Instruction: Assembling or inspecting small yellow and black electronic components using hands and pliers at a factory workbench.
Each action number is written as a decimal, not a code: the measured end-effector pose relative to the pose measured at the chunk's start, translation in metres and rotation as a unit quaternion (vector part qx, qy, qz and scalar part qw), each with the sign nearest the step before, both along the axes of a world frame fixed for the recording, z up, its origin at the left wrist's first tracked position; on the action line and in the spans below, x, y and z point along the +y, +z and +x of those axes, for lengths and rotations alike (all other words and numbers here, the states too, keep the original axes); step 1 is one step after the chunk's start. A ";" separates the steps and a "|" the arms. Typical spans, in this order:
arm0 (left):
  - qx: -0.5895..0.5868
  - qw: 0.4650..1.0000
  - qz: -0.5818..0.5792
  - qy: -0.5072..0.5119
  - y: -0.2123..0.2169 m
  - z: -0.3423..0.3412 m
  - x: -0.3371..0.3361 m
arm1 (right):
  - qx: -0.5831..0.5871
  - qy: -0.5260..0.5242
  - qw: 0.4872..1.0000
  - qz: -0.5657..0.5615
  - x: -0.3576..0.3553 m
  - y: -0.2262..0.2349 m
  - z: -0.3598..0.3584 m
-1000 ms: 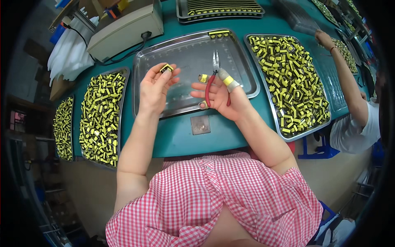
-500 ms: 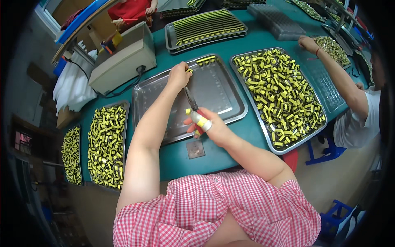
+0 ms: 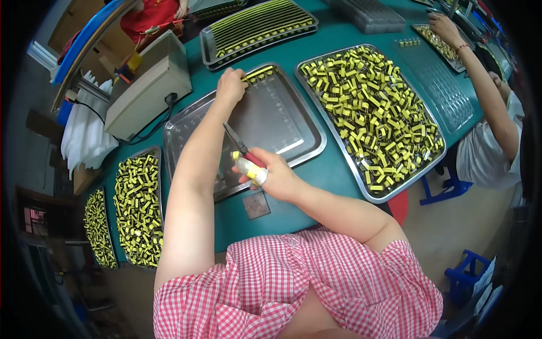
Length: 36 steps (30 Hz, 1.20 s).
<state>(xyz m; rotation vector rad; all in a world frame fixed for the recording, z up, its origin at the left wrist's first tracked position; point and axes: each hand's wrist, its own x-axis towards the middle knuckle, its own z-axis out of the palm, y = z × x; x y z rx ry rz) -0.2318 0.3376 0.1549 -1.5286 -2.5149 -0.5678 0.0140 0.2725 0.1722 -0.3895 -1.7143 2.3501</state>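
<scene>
My left hand (image 3: 231,86) reaches to the far side of a shallow metal tray (image 3: 265,121). Its fingers are pinched at the near end of a short row of yellow components (image 3: 261,73), with a small yellow component (image 3: 244,81) at the fingertips, partly hidden. Closer to me, my right hand (image 3: 274,176) is closed around red-handled pliers (image 3: 241,145), their dark jaws pointing up and left over the tray, apart from the left hand. Whitish wrapping with yellow tape covers the right thumb (image 3: 250,168), and a small yellow piece (image 3: 235,155) shows by its tip.
A tray heaped with yellow components (image 3: 372,113) stands at right; two more heaps (image 3: 138,209) (image 3: 99,226) lie left. Behind are a stacked tray of rows (image 3: 259,31) and a beige box (image 3: 149,85). A co-worker's arm (image 3: 485,96) works at far right.
My left hand has gone from near the pliers' tips to the row's end, carrying the yellow component. The pliers now stand apart from it. The whole view has shifted slightly.
</scene>
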 end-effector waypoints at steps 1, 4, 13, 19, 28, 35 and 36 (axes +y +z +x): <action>0.007 1.000 0.000 -0.004 -0.001 -0.001 0.002 | 0.005 -0.002 1.000 0.009 0.001 0.000 0.000; 0.004 0.999 0.014 -0.029 0.000 0.008 0.014 | -0.002 -0.020 0.999 0.034 0.008 0.005 0.003; -0.022 0.993 0.107 -0.035 0.001 0.027 -0.031 | 0.019 -0.044 0.998 0.033 -0.008 -0.003 0.001; -0.310 0.932 0.176 -0.070 0.022 0.054 -0.097 | 0.071 -0.063 0.995 -0.026 -0.002 -0.004 0.002; -0.655 0.714 0.188 -0.162 0.044 0.145 -0.173 | 0.116 0.074 0.982 -0.133 0.000 -0.002 0.003; -0.570 0.765 0.279 -0.112 0.033 0.150 -0.181 | 0.120 0.114 0.974 -0.156 -0.003 -0.006 -0.002; -0.571 0.764 0.277 -0.116 0.035 0.147 -0.183 | 0.129 0.106 0.970 -0.174 -0.003 -0.004 -0.001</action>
